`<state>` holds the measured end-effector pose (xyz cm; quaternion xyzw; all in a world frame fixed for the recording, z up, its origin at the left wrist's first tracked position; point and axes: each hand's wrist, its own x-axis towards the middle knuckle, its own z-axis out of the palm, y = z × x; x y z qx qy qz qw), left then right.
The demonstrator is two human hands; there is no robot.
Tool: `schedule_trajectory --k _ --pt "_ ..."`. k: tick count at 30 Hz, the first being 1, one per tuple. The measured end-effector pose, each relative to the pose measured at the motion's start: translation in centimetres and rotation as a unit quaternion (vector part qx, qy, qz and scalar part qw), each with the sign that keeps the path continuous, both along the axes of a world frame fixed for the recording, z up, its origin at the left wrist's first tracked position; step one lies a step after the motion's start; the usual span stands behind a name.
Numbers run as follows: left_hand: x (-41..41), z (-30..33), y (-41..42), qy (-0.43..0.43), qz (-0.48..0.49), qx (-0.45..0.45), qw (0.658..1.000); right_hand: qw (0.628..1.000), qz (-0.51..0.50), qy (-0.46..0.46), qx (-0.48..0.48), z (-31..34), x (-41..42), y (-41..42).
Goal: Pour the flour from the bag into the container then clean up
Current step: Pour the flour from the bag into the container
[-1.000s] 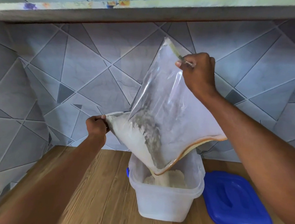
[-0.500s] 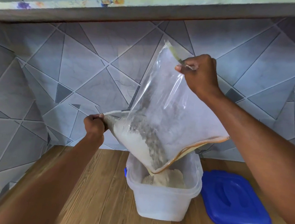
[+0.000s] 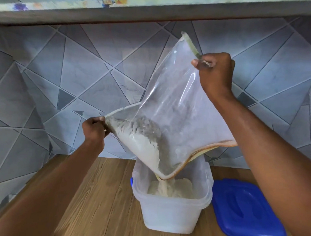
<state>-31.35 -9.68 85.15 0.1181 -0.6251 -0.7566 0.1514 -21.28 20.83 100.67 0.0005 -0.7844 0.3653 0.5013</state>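
Over the wooden counter (image 3: 97,206), both hands are pinching the bag (image 3: 170,104): left hand (image 3: 94,129) low, right hand (image 3: 216,74) high, flour (image 3: 141,144) spilling into the container (image 3: 169,212).

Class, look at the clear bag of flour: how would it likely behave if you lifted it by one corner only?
The bag is probably floppy: its film creases and sags between the left hand and right hand. Flour slumps to the low corner, so its weight would likely shift. The thin, glossy film may slip in a loose grip.
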Motion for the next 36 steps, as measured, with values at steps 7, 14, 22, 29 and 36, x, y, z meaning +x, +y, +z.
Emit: schedule_trajectory --k 7,14,22,29,36 --pt "0.6 0.4 -0.3 0.01 0.001 -0.018 1.0 1.0 -0.005 0.0 -0.007 -0.3 0.3 0.1" --pt "1.3 1.3 0.2 0.033 -0.013 -0.017 0.999 1.0 -0.013 0.014 -0.017 -0.5 0.6 1.0" --pt "1.4 2.1 0.5 0.044 -0.024 -0.034 0.998 1.0 0.003 0.007 0.002 -0.8 1.0 1.6" --pt "0.9 2.5 1.0 0.055 -0.014 -0.057 0.997 1.0 -0.007 -0.004 -0.019 -1.4 1.7 2.1" --pt "1.0 3.1 1.7 0.054 -0.023 -0.084 0.995 0.998 -0.016 0.021 -0.065 -2.1 1.8 3.2"
